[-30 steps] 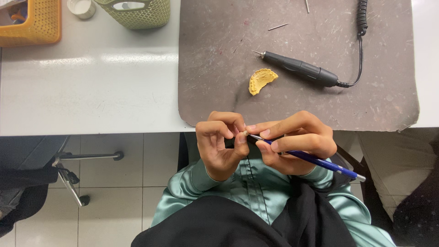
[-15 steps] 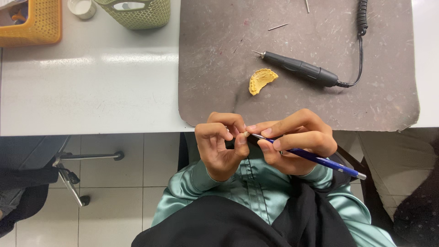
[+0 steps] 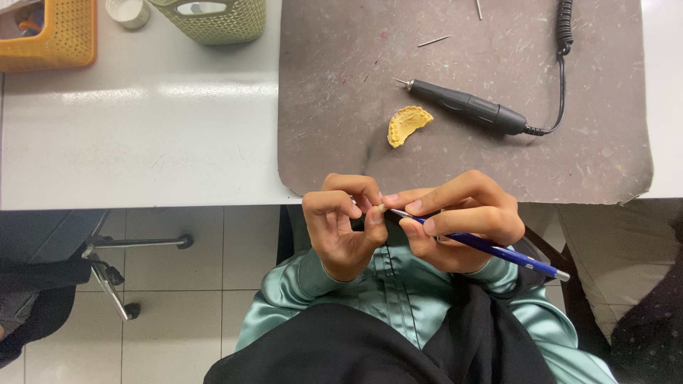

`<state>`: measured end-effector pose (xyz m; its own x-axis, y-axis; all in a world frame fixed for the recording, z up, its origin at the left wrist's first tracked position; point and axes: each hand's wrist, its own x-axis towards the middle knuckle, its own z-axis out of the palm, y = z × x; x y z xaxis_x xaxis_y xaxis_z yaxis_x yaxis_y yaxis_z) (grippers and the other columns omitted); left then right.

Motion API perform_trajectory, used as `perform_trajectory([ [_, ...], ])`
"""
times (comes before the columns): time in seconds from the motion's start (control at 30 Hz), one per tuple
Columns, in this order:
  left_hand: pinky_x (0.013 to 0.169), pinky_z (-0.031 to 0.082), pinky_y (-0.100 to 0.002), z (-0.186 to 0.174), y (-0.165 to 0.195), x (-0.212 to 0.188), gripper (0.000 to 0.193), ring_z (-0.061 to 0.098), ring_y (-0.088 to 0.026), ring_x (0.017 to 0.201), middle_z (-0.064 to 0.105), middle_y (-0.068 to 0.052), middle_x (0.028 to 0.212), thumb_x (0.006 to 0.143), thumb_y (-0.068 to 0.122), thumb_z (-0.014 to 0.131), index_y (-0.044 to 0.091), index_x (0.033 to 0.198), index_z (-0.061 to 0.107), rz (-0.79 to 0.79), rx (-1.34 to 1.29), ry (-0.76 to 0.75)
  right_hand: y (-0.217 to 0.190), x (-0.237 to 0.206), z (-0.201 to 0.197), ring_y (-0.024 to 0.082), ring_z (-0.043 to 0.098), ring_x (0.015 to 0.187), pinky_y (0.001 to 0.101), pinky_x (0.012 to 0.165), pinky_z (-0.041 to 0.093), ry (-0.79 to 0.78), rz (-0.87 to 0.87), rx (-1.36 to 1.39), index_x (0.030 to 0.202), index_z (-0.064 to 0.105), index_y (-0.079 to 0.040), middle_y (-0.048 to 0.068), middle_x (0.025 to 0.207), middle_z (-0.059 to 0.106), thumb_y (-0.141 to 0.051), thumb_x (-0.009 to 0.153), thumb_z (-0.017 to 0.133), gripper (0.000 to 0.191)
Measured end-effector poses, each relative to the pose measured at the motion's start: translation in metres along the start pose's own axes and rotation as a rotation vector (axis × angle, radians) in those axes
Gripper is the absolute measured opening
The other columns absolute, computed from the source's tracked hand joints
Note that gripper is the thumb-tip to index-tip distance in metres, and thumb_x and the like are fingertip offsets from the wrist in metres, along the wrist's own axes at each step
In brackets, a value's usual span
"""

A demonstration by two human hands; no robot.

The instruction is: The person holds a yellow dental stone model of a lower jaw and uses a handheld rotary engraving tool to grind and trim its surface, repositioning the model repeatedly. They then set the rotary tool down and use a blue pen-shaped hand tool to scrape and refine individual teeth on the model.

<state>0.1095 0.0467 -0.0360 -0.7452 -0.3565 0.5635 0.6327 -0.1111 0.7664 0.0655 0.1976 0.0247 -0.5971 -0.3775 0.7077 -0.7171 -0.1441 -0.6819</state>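
Note:
Just below the table's front edge, my left hand (image 3: 343,222) pinches a tiny pale object between thumb and fingertips; it is too small to tell what it is. My right hand (image 3: 457,217) grips a blue pen-like tool (image 3: 491,249), whose tip touches the small object at my left fingertips. Both hands meet close together over my green sleeves. On the brown mat (image 3: 605,156) above them lie a yellow half-moon dental cast (image 3: 408,124) and a black rotary handpiece (image 3: 469,107) with a coiled cord (image 3: 563,28).
A grey table (image 3: 142,142) carries an orange basket (image 3: 50,39), a green basket (image 3: 213,18) and a small white cap (image 3: 128,11) at its far left. Two thin metal burs (image 3: 434,40) lie on the mat. A chair base (image 3: 121,270) stands on the tiled floor.
My hands stay in place; the fingers shift slightly as the blue tool's tip works against the small object.

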Motion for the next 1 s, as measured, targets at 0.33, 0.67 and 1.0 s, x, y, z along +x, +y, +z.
perform_trajectory([
  [0.33,0.085,0.05,-0.023,0.009,-0.002,-0.005,0.03,0.055,-0.011,0.09,0.057,-0.015,0.115,0.103,-0.006,0.061,0.009,0.116,0.038,-0.161,-0.338,0.086,0.015,-0.015,0.013,0.032,0.078,0.094,0.0393,0.085,0.071,0.146,-0.023,0.126,0.103,0.053,-0.006,0.013,0.1,0.058,0.007,0.091,0.073,0.027],
  [0.67,0.084,0.048,-0.022,0.011,-0.005,-0.006,0.035,0.054,-0.01,0.089,0.058,-0.016,0.111,0.102,-0.007,0.063,0.008,0.122,0.04,-0.117,-0.229,0.09,0.019,-0.015,0.014,0.031,0.077,0.092,0.0434,0.089,0.071,0.136,-0.055,0.1,0.104,0.052,-0.004,0.013,0.103,0.058,0.006,0.092,0.071,0.025],
  [1.0,0.081,0.054,-0.026,0.016,-0.012,-0.005,0.037,0.058,-0.013,0.088,0.056,-0.014,0.11,0.098,-0.009,0.065,0.008,0.119,0.039,-0.02,-0.264,0.15,0.021,-0.015,0.014,0.034,0.078,0.095,0.0379,0.086,0.071,0.137,-0.063,0.076,0.104,0.051,-0.005,0.013,0.102,0.058,0.005,0.092,0.072,0.026],
])
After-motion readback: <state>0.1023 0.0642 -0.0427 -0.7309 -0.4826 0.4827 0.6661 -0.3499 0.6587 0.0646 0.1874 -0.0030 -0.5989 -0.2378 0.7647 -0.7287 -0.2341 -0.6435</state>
